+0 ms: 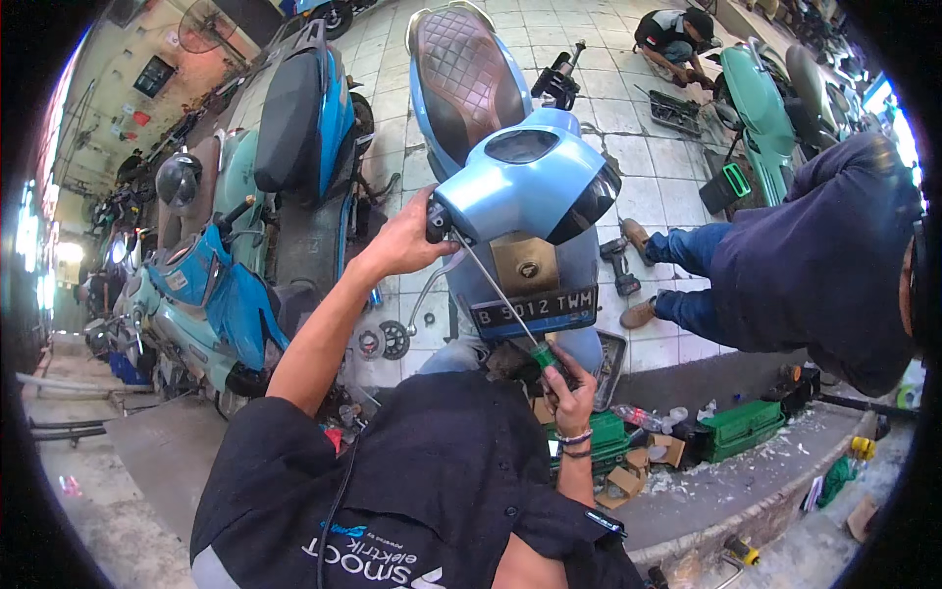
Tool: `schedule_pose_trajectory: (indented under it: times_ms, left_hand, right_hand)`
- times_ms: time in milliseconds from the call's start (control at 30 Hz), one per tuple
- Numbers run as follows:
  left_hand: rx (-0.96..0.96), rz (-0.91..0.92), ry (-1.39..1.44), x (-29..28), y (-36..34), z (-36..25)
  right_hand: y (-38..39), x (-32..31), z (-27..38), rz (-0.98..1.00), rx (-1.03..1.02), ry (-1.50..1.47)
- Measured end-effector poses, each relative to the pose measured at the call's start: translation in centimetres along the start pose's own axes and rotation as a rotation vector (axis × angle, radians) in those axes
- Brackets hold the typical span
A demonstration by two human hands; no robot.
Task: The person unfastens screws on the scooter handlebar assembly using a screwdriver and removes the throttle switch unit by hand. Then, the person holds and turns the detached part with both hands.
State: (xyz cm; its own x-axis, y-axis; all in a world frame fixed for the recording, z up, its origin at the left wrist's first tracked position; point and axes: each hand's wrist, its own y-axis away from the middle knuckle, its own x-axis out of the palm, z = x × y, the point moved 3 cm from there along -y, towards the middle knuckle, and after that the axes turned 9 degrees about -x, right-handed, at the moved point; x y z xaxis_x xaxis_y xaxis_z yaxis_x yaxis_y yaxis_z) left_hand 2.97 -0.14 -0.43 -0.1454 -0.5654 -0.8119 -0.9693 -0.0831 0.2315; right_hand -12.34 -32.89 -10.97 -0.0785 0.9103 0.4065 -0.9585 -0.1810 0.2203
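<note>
A light blue scooter [520, 182] with a brown quilted seat stands in front of me, its headlight side toward me. My left hand [407, 238] is closed around the end of its handlebar [439, 218], at the dark switch part beside the brake lever [429, 294]. My right hand [571, 395] grips the green handle of a long screwdriver [501, 293]. The shaft slants up and left across the scooter's front, over the gold panel and the number plate [535, 312]. Its tip reaches the handlebar part next to my left fingers; the exact contact point is too small to tell.
A person in dark clothes [814, 265] stands close on the right, near a cordless drill [619, 267]. Another person [675, 44] crouches farther back by a green scooter [763, 118]. Blue scooters [299, 118] stand left. Green toolboxes [741, 430] and cardboard lie near right.
</note>
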Motion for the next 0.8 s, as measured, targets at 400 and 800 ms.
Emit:
schedule_pose_trajectory:
  times_ms: [400, 800]
  left_hand:
    - [-0.047, -0.040, -0.045, 0.3, 0.0, 0.0]
    - [-0.032, -0.070, -0.032, 0.6, -0.6, 0.5]
  right_hand:
    - [-0.1, 1.3, 1.1, -0.043, -0.113, 0.124]
    - [-0.1, 1.6, 0.6, -0.057, -0.089, 0.151]
